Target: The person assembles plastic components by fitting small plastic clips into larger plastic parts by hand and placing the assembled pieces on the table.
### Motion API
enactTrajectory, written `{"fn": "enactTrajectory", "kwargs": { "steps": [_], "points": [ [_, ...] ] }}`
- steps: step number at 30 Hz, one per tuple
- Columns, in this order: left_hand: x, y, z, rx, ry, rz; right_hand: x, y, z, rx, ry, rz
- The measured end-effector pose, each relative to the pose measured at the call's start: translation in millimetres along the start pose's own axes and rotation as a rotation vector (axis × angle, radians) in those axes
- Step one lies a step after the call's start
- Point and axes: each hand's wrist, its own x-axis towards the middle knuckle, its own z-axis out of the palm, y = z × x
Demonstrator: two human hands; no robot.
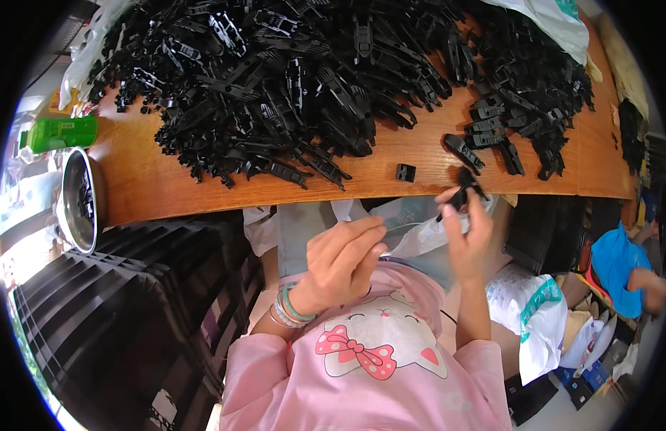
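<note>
My right hand (468, 241) grips a small black plastic part (457, 199) at the table's front edge, slightly smeared by motion. In front of my chest, my left hand (345, 257) has its fingers bent together toward the thumb; whatever may lie between them is hidden. Bracelets circle that wrist. A small square black piece (405, 172) lies alone near the table edge, between my two hands. Just beyond my right hand rests a longer black plastic part (463, 154), beside a cluster of similar parts (487, 128).
A large heap of black plastic parts (275, 86) covers much of the wooden table (225, 202). At its left are a green bottle (63, 134) and a metal bowl (96, 194). Black crates (96, 323) stand at lower left. White bags (530, 316) and another person's hand (649, 287) are at right.
</note>
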Motion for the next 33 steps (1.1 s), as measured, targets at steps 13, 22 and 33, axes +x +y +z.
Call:
{"fn": "enactTrajectory", "kwargs": {
  "steps": [13,22,33],
  "points": [
    [8,-46,-64,0.649,0.354,-0.322,53,18,-14,-0.196,-0.052,-0.171],
    [15,-54,-66,0.636,0.266,-0.321,47,31,-7,-0.147,0.061,-0.186],
    [6,-49,-58,0.609,0.355,-0.198,46,33,-8,-0.128,0.073,-0.195]
  ]
}}
